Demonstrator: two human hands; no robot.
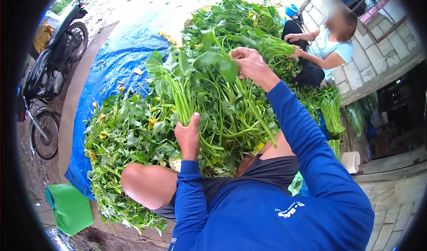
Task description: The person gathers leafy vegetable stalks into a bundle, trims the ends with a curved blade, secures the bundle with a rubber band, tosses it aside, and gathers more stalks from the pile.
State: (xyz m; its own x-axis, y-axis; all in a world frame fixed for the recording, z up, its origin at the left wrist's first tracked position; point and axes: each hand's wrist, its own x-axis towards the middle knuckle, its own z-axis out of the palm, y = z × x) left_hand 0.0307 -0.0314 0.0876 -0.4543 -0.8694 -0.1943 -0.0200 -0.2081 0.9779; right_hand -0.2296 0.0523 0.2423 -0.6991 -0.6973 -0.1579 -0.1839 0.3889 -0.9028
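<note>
My left hand is closed around the lower stems of a bunch of water spinach, its leaves pointing away from me. Up and to the right, my right hand is closed with the fingertips pinching a single long leafy stem. That stem slants down toward my knee, and its upper leaves are blurred. Both hands are above a big heap of loose water spinach, with some yellow leaves mixed in, that surrounds my bent legs.
A blue tarp lies under the heap. Across from me at the right, a person holds another bunch. Tied-looking bundles stand by the wall. A green container is at lower left, a motorcycle beyond.
</note>
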